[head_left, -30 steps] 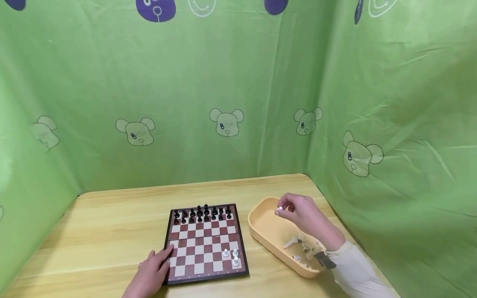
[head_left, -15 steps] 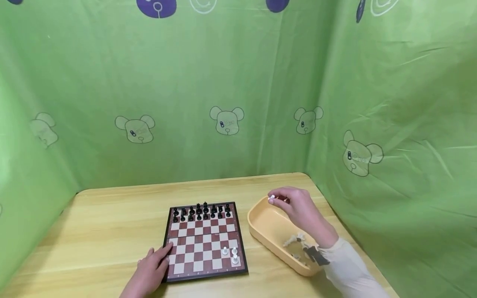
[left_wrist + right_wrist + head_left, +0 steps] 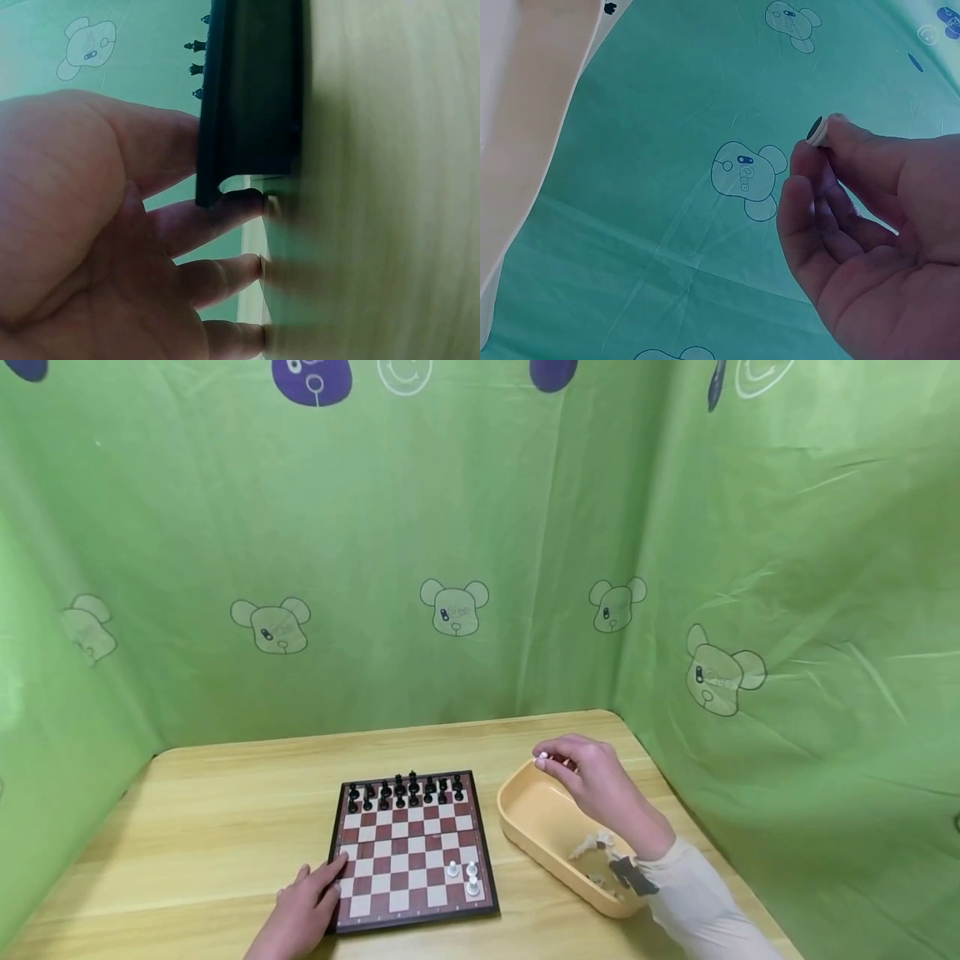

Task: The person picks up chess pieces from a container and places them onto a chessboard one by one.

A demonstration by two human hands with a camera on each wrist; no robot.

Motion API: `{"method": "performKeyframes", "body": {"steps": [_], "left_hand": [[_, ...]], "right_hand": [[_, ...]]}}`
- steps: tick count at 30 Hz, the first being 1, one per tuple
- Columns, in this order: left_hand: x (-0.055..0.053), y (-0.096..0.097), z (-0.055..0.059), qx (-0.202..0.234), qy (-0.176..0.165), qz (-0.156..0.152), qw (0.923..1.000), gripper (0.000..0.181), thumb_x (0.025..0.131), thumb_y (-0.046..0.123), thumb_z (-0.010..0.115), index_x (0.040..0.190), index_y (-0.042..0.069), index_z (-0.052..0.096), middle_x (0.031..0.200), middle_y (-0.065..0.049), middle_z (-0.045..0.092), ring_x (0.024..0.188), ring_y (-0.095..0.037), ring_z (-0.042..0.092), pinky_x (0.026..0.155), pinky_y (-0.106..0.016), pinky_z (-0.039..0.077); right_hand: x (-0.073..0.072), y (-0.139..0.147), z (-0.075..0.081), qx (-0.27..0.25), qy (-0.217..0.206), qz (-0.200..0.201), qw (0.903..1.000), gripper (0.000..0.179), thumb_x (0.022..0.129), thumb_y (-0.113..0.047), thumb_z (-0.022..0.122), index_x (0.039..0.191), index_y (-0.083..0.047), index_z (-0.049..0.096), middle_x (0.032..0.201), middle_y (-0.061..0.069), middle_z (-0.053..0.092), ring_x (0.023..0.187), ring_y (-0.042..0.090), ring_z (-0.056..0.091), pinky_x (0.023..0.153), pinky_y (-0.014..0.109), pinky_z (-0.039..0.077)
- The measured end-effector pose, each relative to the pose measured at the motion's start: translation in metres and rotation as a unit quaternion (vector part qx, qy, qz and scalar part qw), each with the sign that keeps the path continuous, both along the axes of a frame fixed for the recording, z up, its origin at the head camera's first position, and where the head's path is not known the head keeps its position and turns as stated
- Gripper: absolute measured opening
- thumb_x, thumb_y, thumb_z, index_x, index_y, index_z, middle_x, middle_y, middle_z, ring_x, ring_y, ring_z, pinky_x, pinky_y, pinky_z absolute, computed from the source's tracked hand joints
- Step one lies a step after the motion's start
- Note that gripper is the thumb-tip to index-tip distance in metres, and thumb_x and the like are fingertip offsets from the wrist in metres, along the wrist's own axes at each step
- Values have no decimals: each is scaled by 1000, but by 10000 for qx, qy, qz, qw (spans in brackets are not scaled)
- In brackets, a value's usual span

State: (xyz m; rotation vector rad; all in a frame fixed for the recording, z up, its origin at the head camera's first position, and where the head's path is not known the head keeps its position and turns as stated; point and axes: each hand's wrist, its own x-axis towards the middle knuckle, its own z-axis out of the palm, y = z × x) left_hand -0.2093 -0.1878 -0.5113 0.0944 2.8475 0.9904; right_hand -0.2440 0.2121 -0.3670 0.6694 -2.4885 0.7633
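My right hand [image 3: 600, 777] holds a small white chess piece [image 3: 543, 756] between thumb and forefinger, raised over the tray's far end. In the right wrist view, the round dark base of the piece [image 3: 815, 129] sticks out past the fingertips; its upper part is hidden. My left hand [image 3: 300, 906] rests at the left edge of the chessboard [image 3: 408, 839]. In the left wrist view, my thumb [image 3: 161, 142] lies at the board's top edge, while other fingertips touch the table beside it. Three white pieces [image 3: 472, 887] stand at the board's near right corner.
Black chess pieces [image 3: 400, 789] stand in two rows on the board's far side. Right of the board sits a yellow tray [image 3: 525, 843] with several white pieces [image 3: 592, 843] in its near part. Green curtains [image 3: 375, 527] surround the wooden table [image 3: 225, 793].
My right hand has lifted and moved slightly left and farther away with the white piece, out toward the tray's far rim. My left hand and the board stay put.
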Motion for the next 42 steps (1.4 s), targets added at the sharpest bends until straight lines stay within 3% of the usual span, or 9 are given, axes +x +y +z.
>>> {"method": "performKeyframes", "body": {"steps": [8,12,28,42], "left_hand": [[-8,10,6,248,428,-236,9985,44,104,13,54,147,7,58,148,-26,54,144,-62,27,112,-81,18],[-9,12,9,199,509,-271,9981,44,104,12,54,147,7,58,148,-25,54,144,-61,28,112,-81,16],[-3,-2,7,146,425,-123,9989,45,104,12,53,148,6,57,149,-26,54,144,-62,27,111,-82,16],[4,-3,0,262,350,11,9990,45,103,12,55,147,7,58,148,-27,54,144,-62,27,112,-81,16]], "right_hand": [[3,12,7,46,347,-196,9992,12,93,-2,74,104,-1,77,97,7,76,73,10,64,63,25,57],[5,10,10,-7,383,-110,9992,12,93,-1,74,104,-2,77,96,5,75,73,10,64,63,24,57],[-2,-25,16,-201,310,380,9986,8,97,-5,71,103,-6,76,92,-3,71,75,8,62,65,25,56],[-4,-33,6,-214,71,540,9983,8,96,-5,72,102,-4,75,91,-1,71,73,7,60,63,23,56]]}}
